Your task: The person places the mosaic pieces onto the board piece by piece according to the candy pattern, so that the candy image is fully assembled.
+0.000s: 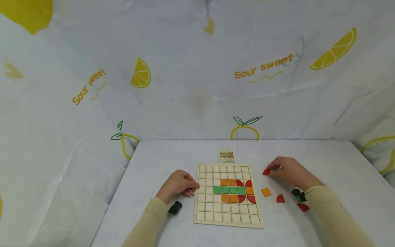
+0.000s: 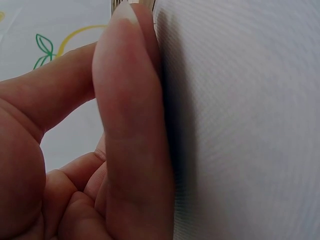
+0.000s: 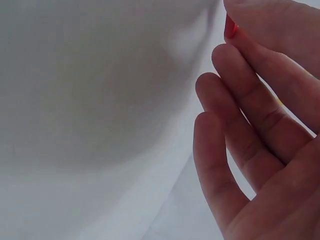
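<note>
My left hand (image 1: 180, 185) pinches the left edge of a wooden grid board (image 1: 206, 216) between thumb and index finger; the left wrist view shows only a sliver of that edge at the fingertips. Orange and green square tiles and red quarter-circle tiles form a pattern in the board's middle and right cells. Right of the board's upper corner, my right hand (image 1: 288, 171) pinches a red quarter-circle tile (image 1: 266, 172). In the right wrist view the red tile (image 3: 230, 26) shows between thumb and index finger, with the other fingers loosely bent.
A small pattern card (image 1: 226, 154) lies behind the board. To the board's right are a loose orange square tile (image 1: 266, 192), a red quarter-circle tile (image 1: 280, 198) and another red tile (image 1: 303, 207) near the right wrist. White lemon-print cloth covers table and walls.
</note>
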Tool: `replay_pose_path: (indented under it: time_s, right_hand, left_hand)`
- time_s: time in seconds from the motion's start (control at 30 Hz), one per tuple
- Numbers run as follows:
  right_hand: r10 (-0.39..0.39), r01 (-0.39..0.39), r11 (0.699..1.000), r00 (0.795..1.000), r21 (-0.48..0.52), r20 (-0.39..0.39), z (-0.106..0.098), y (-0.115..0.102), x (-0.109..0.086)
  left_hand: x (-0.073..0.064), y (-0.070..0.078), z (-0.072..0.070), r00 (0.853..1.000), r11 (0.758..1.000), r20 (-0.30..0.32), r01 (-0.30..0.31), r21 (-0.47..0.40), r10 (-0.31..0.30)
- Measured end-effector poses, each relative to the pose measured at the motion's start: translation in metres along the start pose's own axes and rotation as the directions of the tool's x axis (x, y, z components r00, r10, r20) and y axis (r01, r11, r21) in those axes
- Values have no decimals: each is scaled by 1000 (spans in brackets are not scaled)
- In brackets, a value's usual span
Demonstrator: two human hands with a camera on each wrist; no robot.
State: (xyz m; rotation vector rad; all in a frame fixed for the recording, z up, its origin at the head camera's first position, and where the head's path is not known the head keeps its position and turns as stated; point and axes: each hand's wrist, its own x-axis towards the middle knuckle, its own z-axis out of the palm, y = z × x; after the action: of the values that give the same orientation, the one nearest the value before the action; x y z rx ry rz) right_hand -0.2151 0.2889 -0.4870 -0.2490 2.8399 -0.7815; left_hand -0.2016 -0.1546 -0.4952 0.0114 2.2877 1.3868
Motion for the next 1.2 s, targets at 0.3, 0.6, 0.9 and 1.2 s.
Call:
replay_pose_path:
  time_s: [0.3, 0.6, 0.9, 1.2]
  right_hand:
    - [-21, 21, 1000, 1000, -4, 2, 16, -53, 7]
    - [-121, 121, 993, 993, 6, -12, 48, -107, 16]
    - [-204, 204, 979, 979, -15, -13, 69, -133, 16]
    - [-266, 263, 963, 963, -58, -39, 80, -147, 13]
  left_hand:
    - [-1, -2, 0, 1000, 1000, -6, 3, 1, -3]
    - [-3, -3, -1, 1000, 1000, -5, 2, 7, -2]
    - [-1, -2, 0, 1000, 1000, -2, 1, -5, -1]
    - [0, -1, -1, 1000, 1000, -12, 0, 5, 0]
